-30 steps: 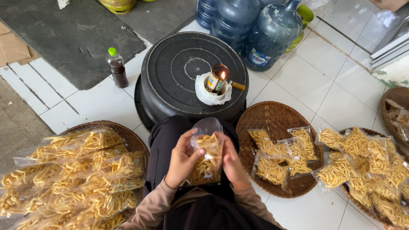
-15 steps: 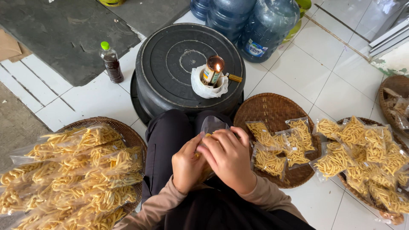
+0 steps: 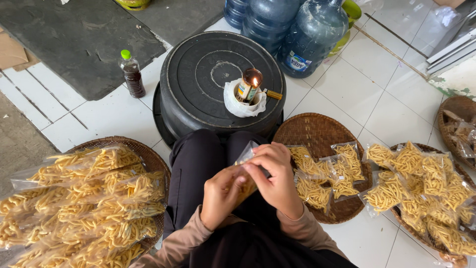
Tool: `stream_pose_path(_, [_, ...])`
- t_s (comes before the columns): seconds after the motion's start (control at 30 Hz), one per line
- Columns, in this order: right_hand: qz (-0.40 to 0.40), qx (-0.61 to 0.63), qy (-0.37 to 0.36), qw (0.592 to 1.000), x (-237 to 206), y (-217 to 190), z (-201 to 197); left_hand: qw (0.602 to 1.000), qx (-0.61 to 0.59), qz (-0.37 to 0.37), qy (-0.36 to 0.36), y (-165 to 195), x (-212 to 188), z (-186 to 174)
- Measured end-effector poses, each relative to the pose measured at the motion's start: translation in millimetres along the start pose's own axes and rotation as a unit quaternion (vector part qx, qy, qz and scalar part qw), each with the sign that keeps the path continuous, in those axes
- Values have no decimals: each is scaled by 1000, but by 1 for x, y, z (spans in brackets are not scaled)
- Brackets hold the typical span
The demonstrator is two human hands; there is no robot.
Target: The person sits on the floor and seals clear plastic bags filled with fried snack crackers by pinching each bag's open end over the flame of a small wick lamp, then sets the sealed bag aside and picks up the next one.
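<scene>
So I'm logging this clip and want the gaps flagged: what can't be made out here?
- Head view: the clear plastic snack bag is mostly covered by the left hand and right hand; whether it is sealed cannot be told.
- The round woven tray of filled bags is cut off by the left edge.

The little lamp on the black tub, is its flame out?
No, the lamp on the upturned black tub shows a small bright flame at its top.
</scene>
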State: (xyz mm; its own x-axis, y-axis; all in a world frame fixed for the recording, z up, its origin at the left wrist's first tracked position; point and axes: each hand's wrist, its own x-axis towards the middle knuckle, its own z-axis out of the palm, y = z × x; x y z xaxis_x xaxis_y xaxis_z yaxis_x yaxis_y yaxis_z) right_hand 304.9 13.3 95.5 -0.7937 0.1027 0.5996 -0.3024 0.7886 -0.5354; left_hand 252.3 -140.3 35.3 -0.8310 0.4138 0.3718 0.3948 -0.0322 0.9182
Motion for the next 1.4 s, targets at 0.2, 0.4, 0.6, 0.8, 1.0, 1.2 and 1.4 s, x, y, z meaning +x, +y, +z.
stream_pose_path(0.2, [188,360,96,909,-11,57,-10,987,-157,-37,8,-28,-6,-12])
stream_pose_path(0.4, [167,483,-31,859,-48,75,25,978,-199,-41,39,-48,-12,-14])
stream_pose_path(0.6, [214,448,40,867,-66,67,53,974,-215,-49,47,-63,-23,1])
stream_pose_path(0.8, [254,404,114,871,-60,73,48,934,-296,-127,157,-78,-11,-12])
stream_pose_path(1.0, [272,364,123,882,-56,70,51,986,-128,-66,87,-62,-3,-17])
stream_pose_path(1.2, [227,313,141,911,-53,56,51,973,-200,-98,-56,-42,7,-24])
stream_pose_path(1.4, [187,287,136,929,-53,35,48,901,-366,-44,-231,-48,13,-32])
